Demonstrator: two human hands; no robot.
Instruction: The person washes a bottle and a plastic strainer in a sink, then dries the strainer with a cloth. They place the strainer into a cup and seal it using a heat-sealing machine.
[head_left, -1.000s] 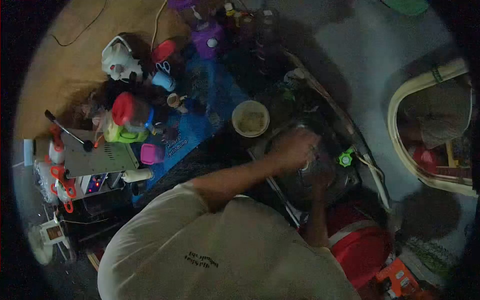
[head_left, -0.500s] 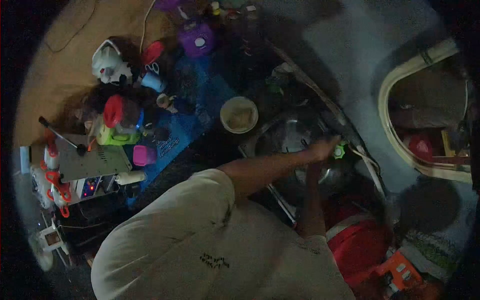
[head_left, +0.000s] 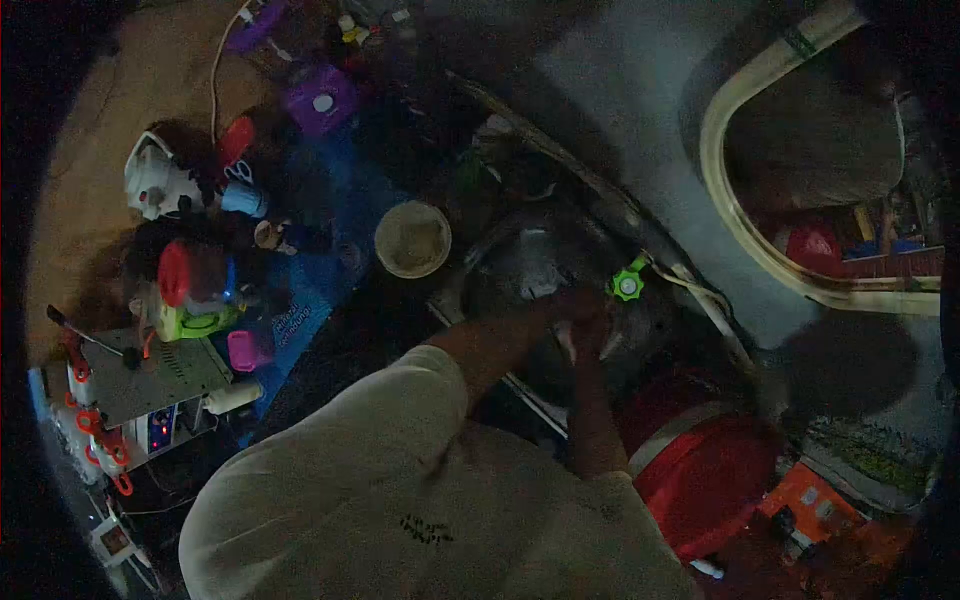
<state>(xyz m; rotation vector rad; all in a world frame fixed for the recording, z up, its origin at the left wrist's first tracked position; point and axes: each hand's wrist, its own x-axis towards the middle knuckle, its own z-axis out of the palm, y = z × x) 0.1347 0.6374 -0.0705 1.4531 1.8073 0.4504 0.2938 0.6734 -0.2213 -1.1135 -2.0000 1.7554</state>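
My left hand (head_left: 590, 306) and my right hand (head_left: 588, 342) are close together over a dark, shiny round basin (head_left: 515, 255). In this view they overlap, and dim light and blur hide their fingers. A pale streak shows between them. Just right of my left hand is a bright green star-shaped tap knob (head_left: 628, 286), with a pale hose or cord (head_left: 690, 287) running away beside it. To the left of the basin stands a round pale tub (head_left: 413, 240).
A red bag-like thing with a grey band (head_left: 690, 440) lies near my right arm. A cream-framed mirror (head_left: 712, 160) hangs at the right. Left are a grey metal machine (head_left: 150, 375), a white kettle-like appliance (head_left: 158, 180), a blue cup (head_left: 244, 198) and a pink container (head_left: 250, 350).
My left hand has come away from the green tap knob and drawn back to my right hand over the basin. The view has shifted, so the surroundings appear farther left.
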